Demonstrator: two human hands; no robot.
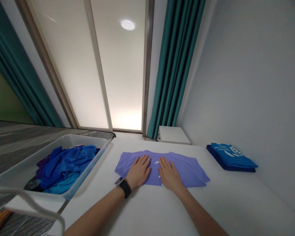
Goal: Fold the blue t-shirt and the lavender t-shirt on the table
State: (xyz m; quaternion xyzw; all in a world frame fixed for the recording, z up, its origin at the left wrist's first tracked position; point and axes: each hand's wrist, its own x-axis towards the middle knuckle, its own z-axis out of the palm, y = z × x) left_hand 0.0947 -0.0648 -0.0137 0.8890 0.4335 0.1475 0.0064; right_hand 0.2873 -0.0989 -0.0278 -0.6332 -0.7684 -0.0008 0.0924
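A purple T-shirt lies spread flat across the white table, wider than it is deep, with small white print partly covered by my hands. My left hand rests palm down on its left-middle part, fingers stretched out; a black watch is on that wrist. Palm down beside it, my right hand presses the cloth just right of the middle, fingers extended. Neither hand grips the fabric. What lies under the palms is hidden.
On the left stands a translucent plastic bin with crumpled blue and dark clothes. Folded blue shirts are stacked at the table's right, near the wall. A white cabinet stands beyond the far edge. A pale curved tube crosses the lower left.
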